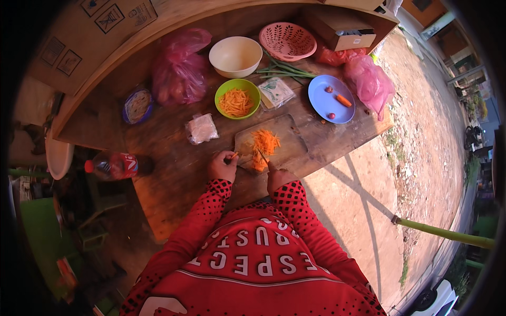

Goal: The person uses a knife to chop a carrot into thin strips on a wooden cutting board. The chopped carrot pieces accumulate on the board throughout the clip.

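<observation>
My left hand (222, 166) pinches a small orange carrot piece (235, 155) at the near left edge of a wooden cutting board (290, 136). My right hand (281, 179) is closed around a knife (263, 157), its blade over the board and pointing away from me. Shredded carrot (266, 142) lies in a heap beyond the blade, with more carrot (259, 163) just left of it. Behind the board, a green bowl (218, 101) holds orange strips (236, 103). A blue plate (322, 96) bears a carrot chunk (344, 100) and small shallots (331, 115).
A cream bowl (236, 55), a pink basket (287, 41), green stalks (288, 71) and pink plastic bags (180, 75) stand at the back of the wooden table (170, 189). Wrapped packets (202, 128) lie nearer. A dark soda bottle (114, 165) is at the left edge.
</observation>
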Available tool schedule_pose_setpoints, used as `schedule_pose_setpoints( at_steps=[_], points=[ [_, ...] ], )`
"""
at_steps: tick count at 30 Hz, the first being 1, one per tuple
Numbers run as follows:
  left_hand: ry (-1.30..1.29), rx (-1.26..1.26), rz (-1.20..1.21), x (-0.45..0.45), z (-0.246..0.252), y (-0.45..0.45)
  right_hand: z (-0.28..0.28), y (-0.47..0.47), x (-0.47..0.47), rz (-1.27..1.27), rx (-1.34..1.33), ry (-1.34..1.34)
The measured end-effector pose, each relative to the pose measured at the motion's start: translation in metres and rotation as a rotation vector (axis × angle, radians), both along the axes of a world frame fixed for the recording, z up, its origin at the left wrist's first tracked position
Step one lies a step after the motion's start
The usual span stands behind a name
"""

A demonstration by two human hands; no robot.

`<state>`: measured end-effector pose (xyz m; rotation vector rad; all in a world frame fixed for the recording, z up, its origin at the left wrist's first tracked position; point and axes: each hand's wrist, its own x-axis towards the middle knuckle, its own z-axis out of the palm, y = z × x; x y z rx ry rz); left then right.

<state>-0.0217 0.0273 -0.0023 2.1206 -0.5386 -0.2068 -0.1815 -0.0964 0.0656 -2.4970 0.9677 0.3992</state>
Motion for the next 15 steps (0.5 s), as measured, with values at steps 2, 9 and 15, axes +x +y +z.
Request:
schedule_pose_setpoints(
  at_steps=[2, 9, 15],
  points=[
    [-0.03, 0.021, -0.001, 0.0, 0.002, 0.002, 0.002, -0.003, 0.003, -0.065, -0.059, -0.03],
    [0.058, 0.027, 0.044, -0.001, 0.002, 0.006, 0.0, 0.013, 0.005, 0.155, 0.132, -0.013],
    [0.029, -0.004, 0.065, 0.002, -0.005, 0.011, 0.018, 0.009, 0.002, -0.04, 0.04, -0.028]
  ],
)
